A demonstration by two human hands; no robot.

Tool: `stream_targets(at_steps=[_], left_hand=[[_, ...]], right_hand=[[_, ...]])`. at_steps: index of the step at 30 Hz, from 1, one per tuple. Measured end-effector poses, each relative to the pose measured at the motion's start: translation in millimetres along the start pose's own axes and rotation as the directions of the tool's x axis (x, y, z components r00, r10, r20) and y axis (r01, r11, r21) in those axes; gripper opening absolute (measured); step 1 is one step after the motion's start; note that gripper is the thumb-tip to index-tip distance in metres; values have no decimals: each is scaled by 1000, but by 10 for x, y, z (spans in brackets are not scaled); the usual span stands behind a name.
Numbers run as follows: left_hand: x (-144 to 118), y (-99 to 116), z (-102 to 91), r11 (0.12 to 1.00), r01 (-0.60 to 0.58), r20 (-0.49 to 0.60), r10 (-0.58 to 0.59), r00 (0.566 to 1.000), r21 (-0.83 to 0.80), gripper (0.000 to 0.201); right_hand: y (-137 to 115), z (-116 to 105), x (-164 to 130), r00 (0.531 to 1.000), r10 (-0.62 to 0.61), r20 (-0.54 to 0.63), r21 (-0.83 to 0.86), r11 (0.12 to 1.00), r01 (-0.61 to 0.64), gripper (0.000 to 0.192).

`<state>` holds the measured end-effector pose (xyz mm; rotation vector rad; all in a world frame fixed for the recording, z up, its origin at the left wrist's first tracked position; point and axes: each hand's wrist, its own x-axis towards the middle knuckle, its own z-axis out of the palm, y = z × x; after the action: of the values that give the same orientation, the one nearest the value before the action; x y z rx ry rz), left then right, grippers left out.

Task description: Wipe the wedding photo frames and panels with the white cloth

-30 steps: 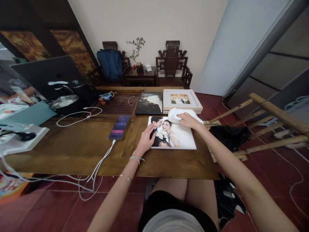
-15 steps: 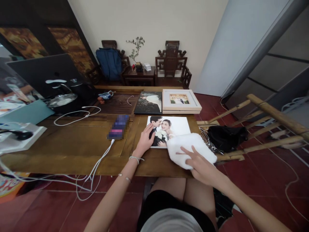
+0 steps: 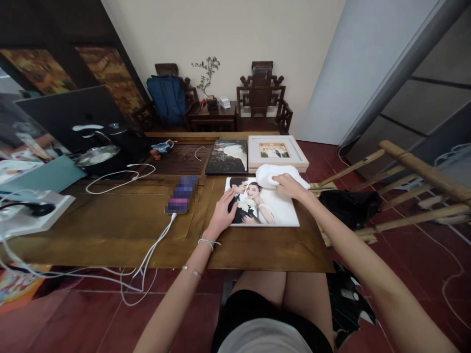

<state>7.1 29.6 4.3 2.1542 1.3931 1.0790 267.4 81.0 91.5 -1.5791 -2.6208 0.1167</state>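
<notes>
Pressing the white cloth point(image 3: 277, 174) down with our right hand point(image 3: 289, 185), fingers closed over a bunched fold of it, we have it at the far right corner of the photo print point(image 3: 274, 208), partly on the print and partly over its top edge. Our left hand point(image 3: 223, 212) lies flat and open on the print's left edge, fingertips on the dark suit in the picture, pinning it to the wooden table point(image 3: 110, 215).

To wipe well, we judge it best to keep the left palm steady so the print cannot slide, and to draw the cloth in even, overlapping strokes with light pressure (a glossy face will likely smear under a hard rub).

The cloth sits directly under the right hand; the print runs from there back towards us, between both hands. Just beyond it lie a dark photo panel point(image 3: 228, 156) and a pale framed picture point(image 3: 276, 151), the cloth's far end touching or nearly touching that frame. A phone point(image 3: 181, 194) on a white cable point(image 3: 154, 250) rests to the left.
</notes>
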Motion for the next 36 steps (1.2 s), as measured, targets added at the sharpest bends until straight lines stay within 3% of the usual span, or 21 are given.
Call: stream_targets(at_steps=[4,11,14,18,25,28,32,36], left_hand=[[-2,6,10,1000,-6,-5,6,1000,-7,42],[-4,-20,60,1000,3,-33,-3,999,1,40],[-2,-23,61,1000,-12,-35,12,999,-1,40],[-4,-18,41,1000,-5,-18,5,1000,-19,41],[0,-24,8,998,-35,-19,34,999,-49,40],[3,-29,7,998,-33,-8,33,999,-56,41],[2,-49,25,996,-22,-6,21,1000,-82,43],[3,-83,47,994,-21,-3,20,1000,-111,47]], right_hand=[[-101,105,-234,999,-27,-20,-1,1000,27,32],[-567,301,-1294,978,-207,-17,89,974,207,36],[-788,301,-1530,970,-243,9,152,959,239,37],[-895,251,-1352,978,-203,40,170,966,194,36],[-621,87,-219,997,-69,36,81,995,65,30],[-515,44,106,999,-27,26,67,997,25,29],[-518,129,69,1000,-28,10,59,998,27,34],[-734,298,-435,996,-87,-30,55,995,89,37]])
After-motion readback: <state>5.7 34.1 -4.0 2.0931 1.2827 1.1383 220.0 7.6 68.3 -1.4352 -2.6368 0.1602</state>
